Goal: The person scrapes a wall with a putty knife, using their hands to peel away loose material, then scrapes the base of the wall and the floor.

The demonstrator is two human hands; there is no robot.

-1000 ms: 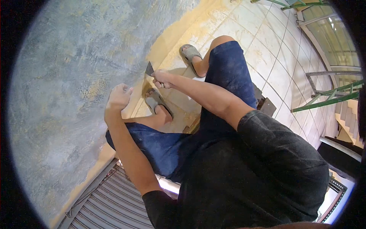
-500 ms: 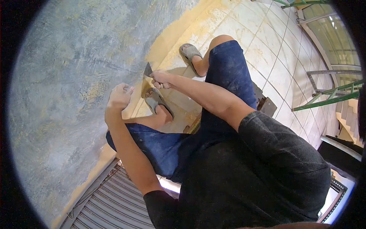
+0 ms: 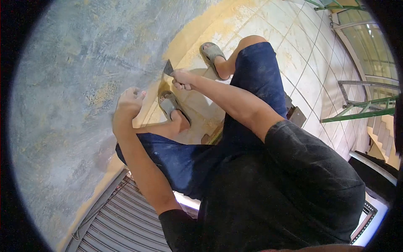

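Note:
My right hand (image 3: 183, 80) is closed round the handle of a putty knife (image 3: 168, 68). Its dark, tapered blade points up at the lower edge of a mottled grey-blue wall (image 3: 63, 105), where a yellowish band runs along the base. To the left, my left hand (image 3: 129, 102) is held close to the wall surface with its fingers curled in; what they hold, if anything, is hidden. A sandalled foot (image 3: 168, 103) rests on the floor between and just below the two hands.
White floor tiles (image 3: 308, 71) carry yellowish dust near the wall. The other sandal (image 3: 212, 56) stands farther along the wall. A ribbed grey shutter (image 3: 121, 218) lies at lower left. Green metal frames (image 3: 361, 113) stand at right, with stairs (image 3: 380, 138) beyond.
The putty knife and my right hand have shifted slightly up and right in the view. My left hand has moved a little up and left, fingers still curled.

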